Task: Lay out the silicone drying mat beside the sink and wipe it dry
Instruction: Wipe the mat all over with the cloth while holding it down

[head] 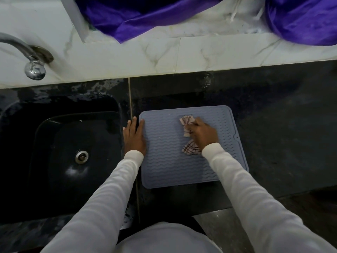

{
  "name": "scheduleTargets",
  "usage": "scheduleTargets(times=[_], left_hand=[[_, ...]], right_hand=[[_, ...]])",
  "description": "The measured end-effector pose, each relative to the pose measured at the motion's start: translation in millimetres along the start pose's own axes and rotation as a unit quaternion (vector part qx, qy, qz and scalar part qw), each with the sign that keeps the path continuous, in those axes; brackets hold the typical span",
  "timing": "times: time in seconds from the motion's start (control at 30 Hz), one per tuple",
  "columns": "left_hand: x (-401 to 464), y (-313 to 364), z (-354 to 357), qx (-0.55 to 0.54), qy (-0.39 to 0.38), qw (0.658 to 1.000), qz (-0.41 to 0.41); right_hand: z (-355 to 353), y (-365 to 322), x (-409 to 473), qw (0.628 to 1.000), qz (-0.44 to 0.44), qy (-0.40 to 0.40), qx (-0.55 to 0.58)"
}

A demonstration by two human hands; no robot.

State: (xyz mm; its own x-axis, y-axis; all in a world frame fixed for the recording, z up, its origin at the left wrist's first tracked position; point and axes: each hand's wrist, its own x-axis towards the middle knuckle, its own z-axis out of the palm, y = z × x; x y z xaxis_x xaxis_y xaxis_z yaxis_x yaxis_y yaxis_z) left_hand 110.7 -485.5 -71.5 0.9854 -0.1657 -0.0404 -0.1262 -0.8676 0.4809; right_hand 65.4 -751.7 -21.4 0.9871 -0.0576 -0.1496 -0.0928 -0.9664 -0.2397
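White sleeves (102, 201) reach over dark counter (282, 136), grey mat (164, 161) beside sink (60, 143).

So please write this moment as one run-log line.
blue-grey ribbed silicone mat: flat beside black sink | left hand: presses mat edge | right hand: wiping, grips checked cloth

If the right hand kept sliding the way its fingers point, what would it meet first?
The right hand, gripping the checked cloth, points up-left across the mat. It would probably cross the mat's raised far rim first, then bare dark counter up to the marble backsplash.
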Motion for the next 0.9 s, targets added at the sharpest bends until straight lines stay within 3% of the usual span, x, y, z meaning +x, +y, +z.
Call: scheduleTargets(times=[0.2,0.37,0.7,0.9], left_hand=[[0,-1,5,0.013,0.011,1.0,-0.006],[1,-3,7,0.028,0.013,0.999,-0.01],[1,-9,7,0.028,0.002,1.0,-0.007],[6,-11,-1,-0.031,-0.012,0.999,0.003]], right_hand=[[-23,70,-7,0.994,0.103,0.006,0.03],[-38,134,-13,0.991,0.133,0.028,-0.017],[-36,132,-10,0.985,0.166,0.045,-0.021],[-34,119,-12,0.974,0.217,0.063,0.023]])
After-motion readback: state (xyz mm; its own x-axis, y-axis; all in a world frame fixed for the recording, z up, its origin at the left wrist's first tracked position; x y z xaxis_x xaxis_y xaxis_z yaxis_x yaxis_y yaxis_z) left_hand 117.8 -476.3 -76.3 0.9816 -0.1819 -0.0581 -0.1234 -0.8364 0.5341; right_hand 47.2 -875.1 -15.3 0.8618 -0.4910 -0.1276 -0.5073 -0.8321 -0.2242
